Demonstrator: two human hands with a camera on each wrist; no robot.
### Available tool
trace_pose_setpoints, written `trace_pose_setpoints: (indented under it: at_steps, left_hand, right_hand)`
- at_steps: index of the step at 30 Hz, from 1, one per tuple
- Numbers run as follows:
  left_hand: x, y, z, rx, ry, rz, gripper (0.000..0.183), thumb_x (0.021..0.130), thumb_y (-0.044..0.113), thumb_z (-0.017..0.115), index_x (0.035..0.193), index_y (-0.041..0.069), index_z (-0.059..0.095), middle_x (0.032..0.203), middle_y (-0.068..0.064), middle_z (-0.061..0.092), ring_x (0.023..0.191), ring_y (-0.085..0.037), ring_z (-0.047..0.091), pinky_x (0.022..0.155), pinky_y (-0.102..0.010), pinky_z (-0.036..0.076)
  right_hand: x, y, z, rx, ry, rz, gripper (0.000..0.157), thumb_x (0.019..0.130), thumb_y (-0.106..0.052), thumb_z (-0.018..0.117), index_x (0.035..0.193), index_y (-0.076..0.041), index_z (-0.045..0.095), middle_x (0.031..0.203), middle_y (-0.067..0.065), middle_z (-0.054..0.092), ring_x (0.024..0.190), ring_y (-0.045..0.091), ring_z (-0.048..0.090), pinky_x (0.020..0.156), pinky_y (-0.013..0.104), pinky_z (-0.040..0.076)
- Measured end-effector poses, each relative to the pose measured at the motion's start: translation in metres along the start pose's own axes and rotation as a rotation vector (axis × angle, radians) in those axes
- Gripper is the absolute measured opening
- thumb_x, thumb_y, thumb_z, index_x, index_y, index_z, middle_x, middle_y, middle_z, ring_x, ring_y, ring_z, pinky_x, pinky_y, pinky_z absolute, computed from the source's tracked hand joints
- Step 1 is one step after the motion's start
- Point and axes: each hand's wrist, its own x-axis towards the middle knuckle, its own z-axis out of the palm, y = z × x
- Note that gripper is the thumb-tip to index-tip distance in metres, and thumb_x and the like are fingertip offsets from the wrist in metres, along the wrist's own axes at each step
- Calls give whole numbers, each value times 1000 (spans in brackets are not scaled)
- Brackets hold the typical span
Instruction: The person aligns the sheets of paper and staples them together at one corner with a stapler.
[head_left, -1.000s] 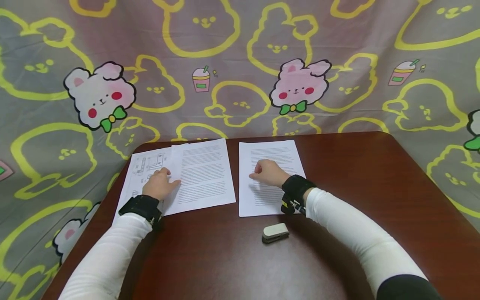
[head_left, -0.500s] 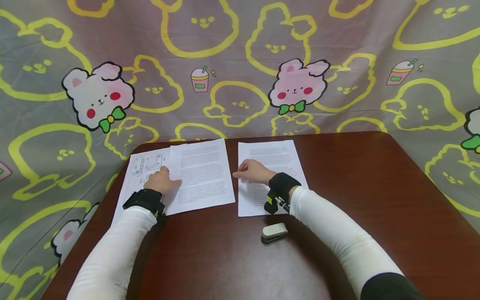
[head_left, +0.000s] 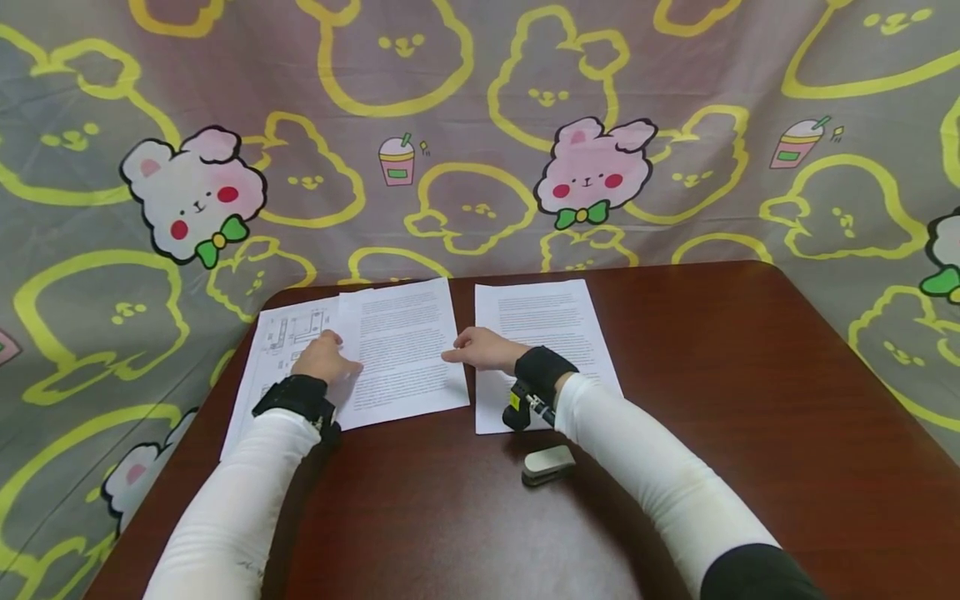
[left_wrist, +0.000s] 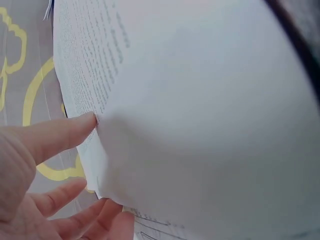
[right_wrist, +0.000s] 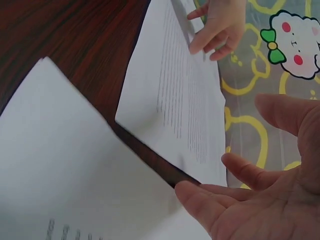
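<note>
My left hand (head_left: 325, 358) lies at the left edge of a printed text sheet (head_left: 405, 350), thumb and fingers spread apart. In the left wrist view its thumb (left_wrist: 82, 127) touches the paper, with the other fingers lower along the edge. Partly beneath that sheet is a paper with line drawings (head_left: 288, 325). My right hand (head_left: 486, 348) hovers above the gap between this sheet and a second stack of printed paper (head_left: 540, 304), fingertips over the left sheet's right edge. In the right wrist view its fingers (right_wrist: 245, 167) are loosely bent and hold nothing.
A small white and dark stapler (head_left: 548, 464) sits on the brown table (head_left: 420, 500), just in front of the right stack. Behind the table hangs a patterned cloth (head_left: 480, 125) with cartoon rabbits and yellow outlines.
My right hand has moved left, from over the right stack to the right edge of the left sheet. My left hand has barely shifted. Papers and stapler lie as before.
</note>
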Motion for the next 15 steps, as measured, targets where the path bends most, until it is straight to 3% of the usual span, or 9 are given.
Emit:
trace_pose_setpoints:
  at_steps: [9, 15]
  left_hand:
    - [-4, 1, -2, -100, 10, -8, 65, 83, 15, 74, 130, -10, 38, 122, -33, 50, 100, -41, 51, 90, -51, 41]
    - [1, -1, -1, -190, 21, -53, 71, 81, 8, 74, 136, -9, 33, 128, -34, 47, 107, -43, 49, 95, -52, 39]
  right_hand:
    - [1, -4, 5, 19, -7, 22, 48, 97, -29, 60, 131, 4, 51, 128, 17, 54, 116, 29, 54, 92, 36, 48]
    - [2, -5, 6, 117, -15, 41, 46, 98, -27, 59, 131, 5, 51, 129, 17, 54, 121, 30, 51, 96, 40, 46]
